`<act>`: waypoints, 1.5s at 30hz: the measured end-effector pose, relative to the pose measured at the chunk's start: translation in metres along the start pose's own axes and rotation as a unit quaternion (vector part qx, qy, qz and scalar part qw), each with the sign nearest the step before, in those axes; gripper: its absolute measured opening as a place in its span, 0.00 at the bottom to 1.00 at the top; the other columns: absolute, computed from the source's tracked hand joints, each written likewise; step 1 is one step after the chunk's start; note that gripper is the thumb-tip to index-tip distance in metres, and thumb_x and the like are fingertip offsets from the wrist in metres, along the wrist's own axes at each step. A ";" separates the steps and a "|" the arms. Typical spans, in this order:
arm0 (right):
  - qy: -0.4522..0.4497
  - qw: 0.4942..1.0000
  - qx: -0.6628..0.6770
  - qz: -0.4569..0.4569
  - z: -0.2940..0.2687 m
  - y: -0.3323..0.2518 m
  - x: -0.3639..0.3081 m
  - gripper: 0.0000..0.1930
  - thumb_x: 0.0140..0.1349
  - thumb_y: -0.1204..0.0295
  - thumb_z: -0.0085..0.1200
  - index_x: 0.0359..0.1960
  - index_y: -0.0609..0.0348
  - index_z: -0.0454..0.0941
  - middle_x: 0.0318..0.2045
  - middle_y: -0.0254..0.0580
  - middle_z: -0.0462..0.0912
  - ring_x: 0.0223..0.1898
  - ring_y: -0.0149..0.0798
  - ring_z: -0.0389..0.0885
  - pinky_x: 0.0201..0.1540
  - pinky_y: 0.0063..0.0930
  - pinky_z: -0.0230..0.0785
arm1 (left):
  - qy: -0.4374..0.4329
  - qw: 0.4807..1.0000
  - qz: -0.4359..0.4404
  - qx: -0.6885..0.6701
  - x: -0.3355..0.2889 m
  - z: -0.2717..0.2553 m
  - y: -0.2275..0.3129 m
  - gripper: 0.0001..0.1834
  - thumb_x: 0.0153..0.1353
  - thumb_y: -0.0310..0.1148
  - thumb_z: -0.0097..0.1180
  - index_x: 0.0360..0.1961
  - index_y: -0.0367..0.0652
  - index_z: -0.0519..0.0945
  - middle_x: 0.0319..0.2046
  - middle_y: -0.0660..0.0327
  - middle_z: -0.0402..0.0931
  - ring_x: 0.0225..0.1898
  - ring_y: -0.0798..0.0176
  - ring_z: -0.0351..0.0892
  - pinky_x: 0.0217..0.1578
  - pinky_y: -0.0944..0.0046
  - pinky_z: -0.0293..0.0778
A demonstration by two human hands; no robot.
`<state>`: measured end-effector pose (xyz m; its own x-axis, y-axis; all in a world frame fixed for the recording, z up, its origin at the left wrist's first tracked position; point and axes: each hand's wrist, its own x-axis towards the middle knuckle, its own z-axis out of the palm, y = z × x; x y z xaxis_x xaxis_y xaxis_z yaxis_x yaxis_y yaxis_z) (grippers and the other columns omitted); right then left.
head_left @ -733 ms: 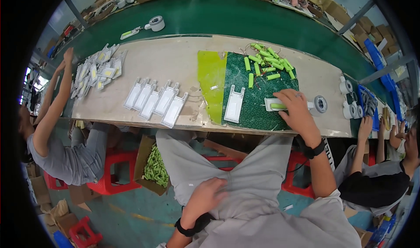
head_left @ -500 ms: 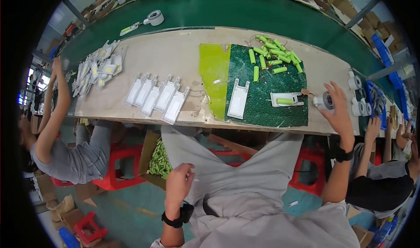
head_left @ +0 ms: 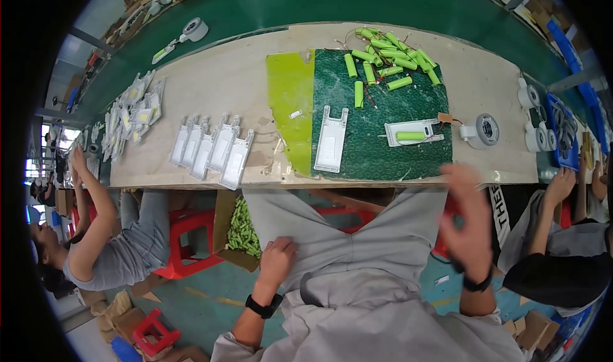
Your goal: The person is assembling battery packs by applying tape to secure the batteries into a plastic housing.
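My left hand [head_left: 278, 260] rests on my left thigh, fingers loosely curled in, with nothing visible in them. Off the table's front edge, over my right leg, my right hand [head_left: 466, 225] is smeared by motion; its fingers look stretched out, and I see nothing held. Beyond it on the table lies a round grey-white head [head_left: 480, 132] with a dark centre. A small brown piece [head_left: 445, 117] and wires lie between it and a white plastic housing [head_left: 399, 141], which holds a green cylindrical battery [head_left: 410, 136]. An upright white housing [head_left: 331, 138] lies to the left on the green mat [head_left: 370, 158].
Wired green batteries [head_left: 393, 59] are heaped at the mat's far side. Several white housings [head_left: 203, 154] lie in a row at left, near piled white parts [head_left: 137, 110]. A carton of green batteries [head_left: 242, 231] stands below the table. Co-workers sit at both sides.
My right hand has drawn back from the round head toward me, past the table edge. My left hand has settled onto my thigh. The view has shifted slightly.
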<state>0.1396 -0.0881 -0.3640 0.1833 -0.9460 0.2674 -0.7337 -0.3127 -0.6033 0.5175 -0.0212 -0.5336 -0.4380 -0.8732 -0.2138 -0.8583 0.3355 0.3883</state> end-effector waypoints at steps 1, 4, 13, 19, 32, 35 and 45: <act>-0.051 0.998 0.036 -0.016 0.012 -0.010 -0.006 0.26 0.48 0.74 0.60 0.53 0.55 0.75 0.52 0.46 0.76 0.55 0.53 0.73 0.57 0.42 0.65 | 0.042 0.997 0.001 -0.071 0.004 -0.010 0.010 0.09 0.46 0.23 0.62 0.32 0.40 0.81 0.35 0.56 0.78 0.38 0.50 0.79 0.37 0.56 0.76; -0.148 0.980 0.121 -0.046 0.055 -0.041 -0.023 0.22 0.51 0.69 0.63 0.50 0.53 0.77 0.49 0.40 0.77 0.46 0.45 0.78 0.47 0.39 0.72 | 0.054 0.954 -0.039 -0.292 0.020 -0.070 0.081 0.08 0.51 0.17 0.58 0.33 0.37 0.80 0.28 0.54 0.80 0.29 0.52 0.81 0.32 0.61 0.75; -0.007 0.970 0.241 -0.024 0.020 -0.038 0.001 0.11 0.50 0.77 0.65 0.37 0.57 0.80 0.33 0.38 0.81 0.30 0.42 0.80 0.32 0.31 0.73 | 0.219 0.905 0.181 -0.316 0.086 -0.143 0.179 0.13 0.49 0.18 0.63 0.36 0.35 0.76 0.26 0.52 0.79 0.23 0.52 0.79 0.23 0.61 0.72; -0.045 0.983 0.176 -0.016 -0.020 -0.012 0.019 0.11 0.49 0.76 0.65 0.34 0.56 0.80 0.32 0.38 0.81 0.32 0.42 0.80 0.34 0.33 0.73 | 0.182 0.896 0.353 -0.198 0.146 -0.151 0.194 0.16 0.51 0.25 0.61 0.43 0.33 0.76 0.22 0.60 0.70 0.19 0.59 0.70 0.18 0.63 0.64; -0.117 0.992 0.054 -0.006 -0.030 0.089 0.130 0.07 0.50 0.77 0.62 0.32 0.59 0.79 0.30 0.43 0.78 0.32 0.46 0.79 0.32 0.34 0.71 | 0.152 0.970 0.160 -0.105 0.229 -0.098 0.189 0.22 0.47 0.31 0.65 0.46 0.40 0.78 0.55 0.52 0.70 0.60 0.42 0.66 0.52 0.46 0.62; -0.224 0.971 0.019 -0.079 -0.021 0.103 0.143 0.08 0.47 0.78 0.61 0.31 0.60 0.77 0.29 0.42 0.76 0.32 0.47 0.78 0.33 0.33 0.71 | 0.148 0.971 0.152 -0.105 0.228 -0.088 0.184 0.21 0.49 0.32 0.63 0.47 0.42 0.79 0.55 0.52 0.71 0.61 0.42 0.66 0.52 0.45 0.61; -0.391 0.898 -0.137 -0.146 -0.015 0.093 0.162 0.15 0.45 0.72 0.55 0.37 0.57 0.78 0.27 0.35 0.76 0.27 0.38 0.75 0.28 0.29 0.68 | 0.193 0.969 0.140 -0.069 0.229 -0.083 0.181 0.09 0.58 0.32 0.54 0.38 0.50 0.83 0.47 0.62 0.81 0.54 0.53 0.78 0.52 0.57 0.63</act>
<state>0.0912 -0.2689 -0.3659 0.7185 -0.6317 -0.2912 -0.6942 -0.6253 -0.3564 0.2847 -0.1897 -0.4376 -0.4935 -0.8309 0.2571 -0.6652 0.5510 0.5038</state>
